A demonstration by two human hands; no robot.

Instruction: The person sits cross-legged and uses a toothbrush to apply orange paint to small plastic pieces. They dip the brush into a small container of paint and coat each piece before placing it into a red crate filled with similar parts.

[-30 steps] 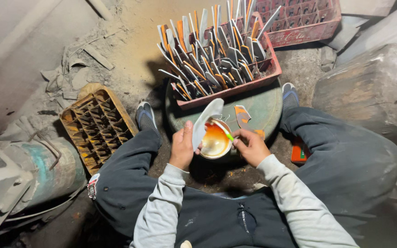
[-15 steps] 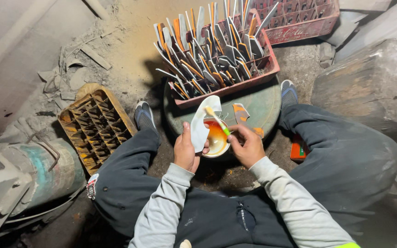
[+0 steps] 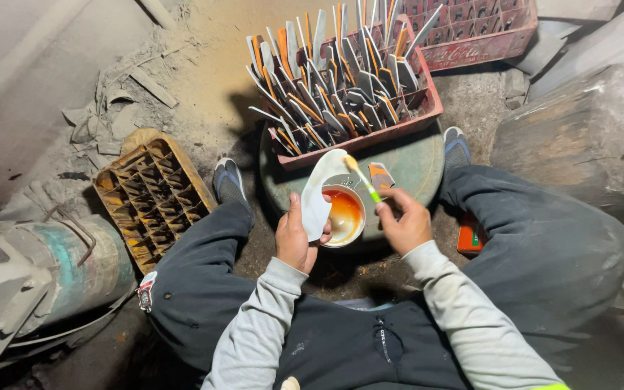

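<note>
Left hand (image 3: 296, 242), centre of the frame: fingers closed around the lower end of a flat, pale grey, blade-shaped metal piece (image 3: 319, 191), held upright with its rounded tip toward the top of the frame. The piece stands just left of a small round bowl of orange liquid (image 3: 342, 215), and its lower edge overlaps the bowl's left rim.

Right hand (image 3: 404, 225), just right of centre: fingers closed on the green handle of a thin brush (image 3: 363, 179). The brush slants up and left; its pale tip lies against the upper part of the blade-shaped piece, above the bowl.

The bowl rests on a round, dark green, drum-like stand (image 3: 417, 170) between the person's knees. On the far side of this stand, in the upper centre of the frame, sits a red plastic crate (image 3: 406, 123) filled with many similar grey blades, set upright and streaked with orange.

A second red crate (image 3: 485, 36) occupies the upper right. An empty yellow-brown crate with square cells (image 3: 149, 191) lies at the left on dusty ground. A large grey stone block (image 3: 579, 137) stands at the right edge. A teal cylindrical machine housing (image 3: 52, 260) occupies the lower left.
</note>
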